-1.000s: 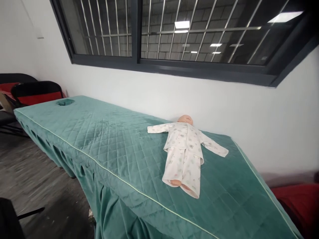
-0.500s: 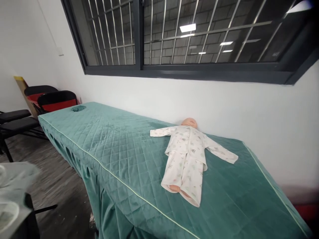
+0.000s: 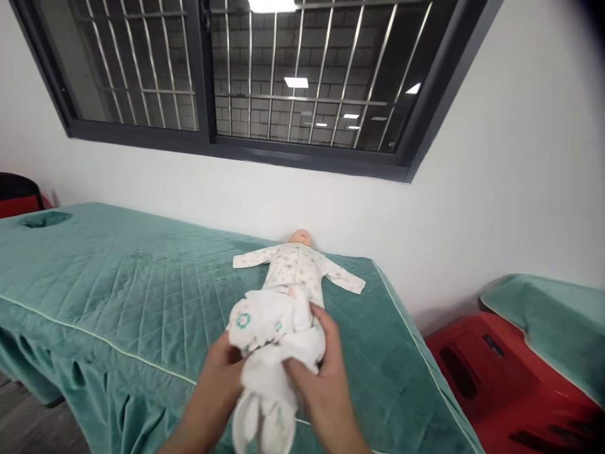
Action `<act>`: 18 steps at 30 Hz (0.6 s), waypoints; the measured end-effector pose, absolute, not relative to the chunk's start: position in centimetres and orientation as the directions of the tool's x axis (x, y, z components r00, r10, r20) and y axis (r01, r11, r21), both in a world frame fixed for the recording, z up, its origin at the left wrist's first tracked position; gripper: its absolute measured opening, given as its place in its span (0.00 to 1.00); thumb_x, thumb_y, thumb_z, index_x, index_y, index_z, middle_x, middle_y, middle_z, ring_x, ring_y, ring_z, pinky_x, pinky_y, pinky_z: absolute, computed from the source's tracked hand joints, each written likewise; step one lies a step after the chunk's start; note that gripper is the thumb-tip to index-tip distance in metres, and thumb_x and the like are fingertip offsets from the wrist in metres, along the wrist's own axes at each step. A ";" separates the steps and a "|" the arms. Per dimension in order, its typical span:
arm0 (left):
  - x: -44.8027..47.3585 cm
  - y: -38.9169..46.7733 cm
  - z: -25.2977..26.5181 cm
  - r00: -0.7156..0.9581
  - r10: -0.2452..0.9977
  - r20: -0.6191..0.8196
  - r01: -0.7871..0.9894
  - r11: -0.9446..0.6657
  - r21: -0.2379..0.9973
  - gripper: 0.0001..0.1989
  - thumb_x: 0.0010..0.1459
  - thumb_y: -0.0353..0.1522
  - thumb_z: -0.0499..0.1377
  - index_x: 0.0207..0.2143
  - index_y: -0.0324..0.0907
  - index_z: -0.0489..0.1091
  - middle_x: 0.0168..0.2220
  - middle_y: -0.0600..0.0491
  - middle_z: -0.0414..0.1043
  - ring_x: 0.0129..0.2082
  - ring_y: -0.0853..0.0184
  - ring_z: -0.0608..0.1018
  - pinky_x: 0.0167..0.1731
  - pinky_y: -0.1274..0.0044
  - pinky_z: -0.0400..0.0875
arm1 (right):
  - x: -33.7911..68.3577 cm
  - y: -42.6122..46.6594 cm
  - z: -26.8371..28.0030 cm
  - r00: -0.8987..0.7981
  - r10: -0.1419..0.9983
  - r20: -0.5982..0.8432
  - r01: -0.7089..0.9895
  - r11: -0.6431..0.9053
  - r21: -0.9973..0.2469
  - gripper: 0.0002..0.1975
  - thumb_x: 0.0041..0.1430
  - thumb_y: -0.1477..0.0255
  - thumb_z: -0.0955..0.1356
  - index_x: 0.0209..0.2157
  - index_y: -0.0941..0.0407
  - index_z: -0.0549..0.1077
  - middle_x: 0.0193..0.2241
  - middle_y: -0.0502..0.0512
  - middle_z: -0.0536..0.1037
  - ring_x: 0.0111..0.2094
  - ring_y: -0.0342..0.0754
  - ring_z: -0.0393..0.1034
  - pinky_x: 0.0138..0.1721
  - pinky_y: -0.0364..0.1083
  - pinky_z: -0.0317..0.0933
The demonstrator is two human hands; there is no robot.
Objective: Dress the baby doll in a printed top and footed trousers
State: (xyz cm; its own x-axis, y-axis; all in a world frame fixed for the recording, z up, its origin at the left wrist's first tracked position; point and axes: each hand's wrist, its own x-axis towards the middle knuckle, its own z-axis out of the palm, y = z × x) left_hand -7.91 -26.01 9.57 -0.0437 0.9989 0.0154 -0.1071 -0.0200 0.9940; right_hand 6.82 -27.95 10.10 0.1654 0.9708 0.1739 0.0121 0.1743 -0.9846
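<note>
Between my two hands is a bunched white printed baby garment (image 3: 274, 343) of soft cloth, with a green wreath print and two rounded ends hanging below. My left hand (image 3: 215, 378) grips its left side and my right hand (image 3: 321, 372) its right side, thumbs on the near face. Beyond it a baby doll (image 3: 301, 237) lies on its back, arms spread, dressed in a cream patterned top (image 3: 295, 265). The garment and my hands hide the doll's lower body.
A green quilted cover drapes the massage bed (image 3: 155, 277), which has a face hole (image 3: 46, 219) at its far left. A barred window (image 3: 302, 75) is set in the white wall behind. Red plastic chairs (image 3: 496, 372) stand at the right, green cloth (image 3: 558, 321) over them.
My hands have come into view with the white garment. The view has swung right, so the doll appears further left and the red chairs show.
</note>
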 end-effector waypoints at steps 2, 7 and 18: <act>-6.4 -25.7 9.4 0.088 0.996 0.031 -0.138 -0.019 0.990 0.27 0.48 0.41 0.67 0.51 0.43 0.72 0.48 0.46 0.75 0.42 0.58 0.77 0.42 0.68 0.75 | 10.3 -27.4 11.8 0.281 0.923 0.264 0.149 0.230 -0.962 0.34 0.49 0.68 0.72 0.59 0.51 0.64 0.59 0.59 0.68 0.55 0.58 0.68 0.51 0.52 0.68; -5.2 -24.7 7.0 0.185 0.980 0.075 -0.054 -0.066 0.996 0.22 0.55 0.41 0.62 0.52 0.48 0.71 0.50 0.48 0.74 0.45 0.61 0.77 0.46 0.72 0.72 | 19.7 -26.5 15.8 0.551 0.623 0.555 0.559 0.219 -0.800 0.35 0.50 0.59 0.72 0.59 0.52 0.65 0.56 0.61 0.70 0.52 0.60 0.68 0.52 0.56 0.64; -6.5 -19.4 3.8 0.054 0.995 0.088 0.066 -0.091 0.994 0.13 0.59 0.42 0.58 0.40 0.45 0.74 0.40 0.52 0.76 0.41 0.63 0.77 0.42 0.75 0.71 | 34.8 -25.7 -0.8 0.275 0.899 0.341 0.937 -0.170 -0.307 0.33 0.54 0.55 0.64 0.59 0.56 0.67 0.59 0.70 0.67 0.56 0.68 0.66 0.53 0.65 0.62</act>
State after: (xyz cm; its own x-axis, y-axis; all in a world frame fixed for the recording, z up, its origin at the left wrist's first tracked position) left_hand -6.53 -19.43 3.82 0.0538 0.9947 0.0876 0.0659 -0.0911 0.9937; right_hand 34.76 -25.65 -0.76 0.2750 0.8988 0.3414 0.9365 -0.1700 -0.3066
